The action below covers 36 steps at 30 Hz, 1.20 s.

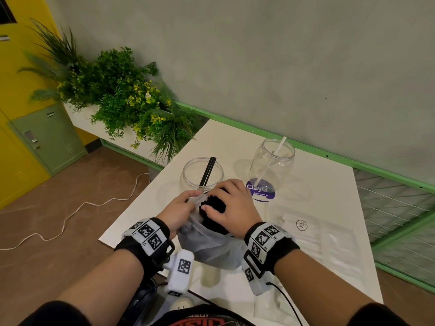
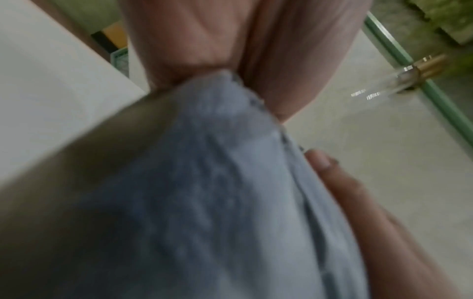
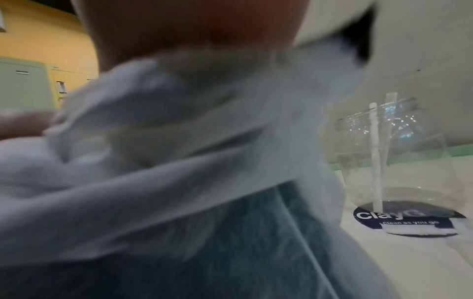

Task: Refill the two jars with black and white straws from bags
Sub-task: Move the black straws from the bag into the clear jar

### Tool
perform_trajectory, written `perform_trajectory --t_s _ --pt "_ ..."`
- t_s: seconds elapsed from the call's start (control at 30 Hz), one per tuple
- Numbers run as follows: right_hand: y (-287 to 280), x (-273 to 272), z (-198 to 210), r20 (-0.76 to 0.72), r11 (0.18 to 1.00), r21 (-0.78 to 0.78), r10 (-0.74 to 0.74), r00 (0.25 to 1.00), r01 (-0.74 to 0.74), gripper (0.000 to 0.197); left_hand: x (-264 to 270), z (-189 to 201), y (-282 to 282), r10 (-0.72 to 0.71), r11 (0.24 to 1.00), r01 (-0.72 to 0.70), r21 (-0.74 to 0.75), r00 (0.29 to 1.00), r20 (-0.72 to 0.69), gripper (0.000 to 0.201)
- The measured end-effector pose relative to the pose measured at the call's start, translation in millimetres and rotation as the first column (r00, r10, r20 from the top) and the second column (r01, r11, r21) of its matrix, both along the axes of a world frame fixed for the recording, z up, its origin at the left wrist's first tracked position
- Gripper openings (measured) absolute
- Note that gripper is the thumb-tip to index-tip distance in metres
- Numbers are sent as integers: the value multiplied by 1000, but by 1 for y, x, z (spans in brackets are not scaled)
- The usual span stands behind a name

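A clear plastic bag (image 1: 213,248) full of black straws (image 1: 213,209) stands at the near edge of the white table (image 1: 334,191). My left hand (image 1: 181,207) pinches the bag's open rim (image 2: 225,113) on its left side. My right hand (image 1: 231,203) curls round the top of the black straw bundle. Behind them stands a clear jar (image 1: 201,174) holding two black straws. To its right a second clear jar (image 1: 271,161) holds a white straw (image 3: 376,157). A bag of white straws (image 1: 313,234) lies flat on the table at right.
A round purple sticker (image 1: 261,191) lies under the right jar. Green plants (image 1: 122,95) stand left of the table, and a white cable (image 1: 77,208) trails on the brown floor. A green rail (image 1: 294,144) runs along the wall behind.
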State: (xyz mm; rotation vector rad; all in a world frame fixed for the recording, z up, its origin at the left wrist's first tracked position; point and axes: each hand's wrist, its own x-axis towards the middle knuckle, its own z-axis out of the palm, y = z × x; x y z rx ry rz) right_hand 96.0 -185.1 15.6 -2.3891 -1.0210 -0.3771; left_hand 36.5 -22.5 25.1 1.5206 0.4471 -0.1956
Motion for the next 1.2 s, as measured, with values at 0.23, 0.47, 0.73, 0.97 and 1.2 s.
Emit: perform_trajectory --t_s 0.23,0.47,0.73,0.97,1.2 --pt "-6 12 -6 -33 1000 -4 -1 999 1 38 -7 -3 12 -14 981 -14 193 990 142 26" --pt "-1 7 0 -165 998 45 39 986 -32 42 -10 -11 4 -370 832 275 481 922 114 65" --pt "-2 -2 3 -163 999 11 37 986 -35 70 -6 -8 9 -211 913 142 382 967 144 54" --pt "4 3 3 -312 998 2 -56 948 60 61 -1 -10 7 -121 904 23 428 972 202 32" --pt "0 9 6 -50 998 49 53 997 -51 43 -8 -9 10 -52 939 -20 343 978 202 32"
